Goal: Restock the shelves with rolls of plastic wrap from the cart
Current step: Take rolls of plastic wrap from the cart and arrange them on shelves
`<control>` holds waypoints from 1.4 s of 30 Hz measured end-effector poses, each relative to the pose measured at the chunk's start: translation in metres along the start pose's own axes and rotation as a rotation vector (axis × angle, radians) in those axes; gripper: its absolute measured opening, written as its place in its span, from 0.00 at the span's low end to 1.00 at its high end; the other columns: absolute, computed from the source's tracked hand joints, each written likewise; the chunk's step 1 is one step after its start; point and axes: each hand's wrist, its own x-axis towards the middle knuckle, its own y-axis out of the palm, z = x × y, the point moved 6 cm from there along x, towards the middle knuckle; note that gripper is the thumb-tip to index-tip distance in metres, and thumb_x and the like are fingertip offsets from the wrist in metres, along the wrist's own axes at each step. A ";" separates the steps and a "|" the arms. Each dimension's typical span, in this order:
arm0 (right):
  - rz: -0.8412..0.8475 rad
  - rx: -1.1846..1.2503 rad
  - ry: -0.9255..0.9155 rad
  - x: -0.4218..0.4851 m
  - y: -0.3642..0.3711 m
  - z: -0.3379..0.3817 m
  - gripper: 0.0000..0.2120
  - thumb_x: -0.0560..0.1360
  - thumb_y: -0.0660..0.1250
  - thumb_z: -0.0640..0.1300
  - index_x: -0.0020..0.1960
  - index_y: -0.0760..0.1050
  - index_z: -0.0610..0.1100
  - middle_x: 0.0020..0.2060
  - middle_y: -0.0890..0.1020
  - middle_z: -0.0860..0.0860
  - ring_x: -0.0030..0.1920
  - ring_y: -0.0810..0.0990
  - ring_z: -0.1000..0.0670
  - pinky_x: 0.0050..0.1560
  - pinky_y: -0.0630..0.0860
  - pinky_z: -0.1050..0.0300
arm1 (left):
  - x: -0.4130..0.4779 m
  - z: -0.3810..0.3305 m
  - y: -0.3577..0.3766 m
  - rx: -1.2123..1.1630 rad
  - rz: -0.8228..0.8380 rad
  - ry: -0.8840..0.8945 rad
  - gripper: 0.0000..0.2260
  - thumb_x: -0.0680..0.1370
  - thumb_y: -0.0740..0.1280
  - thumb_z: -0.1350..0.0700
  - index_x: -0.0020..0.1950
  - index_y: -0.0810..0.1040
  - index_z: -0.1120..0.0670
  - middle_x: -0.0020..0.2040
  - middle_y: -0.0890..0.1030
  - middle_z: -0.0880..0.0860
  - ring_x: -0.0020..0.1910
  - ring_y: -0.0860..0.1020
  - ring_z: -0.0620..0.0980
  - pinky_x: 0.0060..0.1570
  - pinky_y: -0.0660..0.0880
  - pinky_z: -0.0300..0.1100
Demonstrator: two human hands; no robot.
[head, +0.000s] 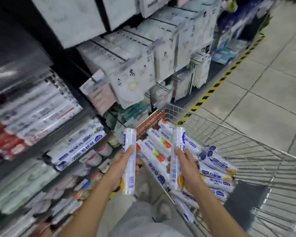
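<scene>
Two rolls of plastic wrap are held upright, one in each hand, above the near left corner of a wire shopping cart. The left hand is wrapped around the left roll at about mid-height, the thumb laid along its front. The right hand is closed around the right roll in the same manner, the thumb pressed against its face. Both rolls are white with blue print, and an orange fruit picture is seen near the lower end of each. The two rolls are kept apart, side by side, with their tops pointing far.

Inside the cart, a heap of further rolls is seen lying at mixed angles, most of them slanted from far left to near right. Some carry blue labels, others green and orange marks. A red-and-white patterned panel is set against the far left wall of the cart.

To the left, the shelves are blurred by motion. Similar white rolls with blue labels are laid on a middle shelf, just left of the left hand. Red-packaged goods are stacked on the shelf above. Farther off, white hanging packets are displayed. A yellow-and-black striped strip is run along the tiled floor at the foot of the shelving.
</scene>
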 end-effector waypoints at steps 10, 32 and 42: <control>0.453 -0.253 -0.204 -0.091 0.179 0.060 0.19 0.77 0.69 0.61 0.65 0.76 0.56 0.61 0.82 0.51 0.61 0.81 0.46 0.67 0.75 0.39 | -0.118 0.022 -0.142 -0.251 -0.458 0.205 0.43 0.65 0.72 0.24 0.71 0.74 0.48 0.66 0.80 0.58 0.62 0.80 0.61 0.64 0.77 0.60; 1.149 -0.568 -0.275 -0.430 0.455 -0.141 0.16 0.79 0.67 0.58 0.64 0.74 0.54 0.52 0.85 0.46 0.48 0.85 0.44 0.52 0.83 0.43 | -0.496 0.176 -0.381 -0.602 -0.979 0.462 0.27 0.75 0.70 0.35 0.63 0.77 0.55 0.39 0.82 0.54 0.36 0.81 0.54 0.38 0.79 0.49; 1.394 -0.657 -0.239 -0.537 0.566 -0.235 0.21 0.78 0.67 0.61 0.68 0.73 0.56 0.59 0.83 0.47 0.54 0.85 0.43 0.59 0.81 0.38 | -0.605 0.228 -0.457 -0.722 -1.192 0.565 0.21 0.78 0.68 0.40 0.53 0.77 0.59 0.37 0.78 0.58 0.30 0.76 0.55 0.31 0.77 0.46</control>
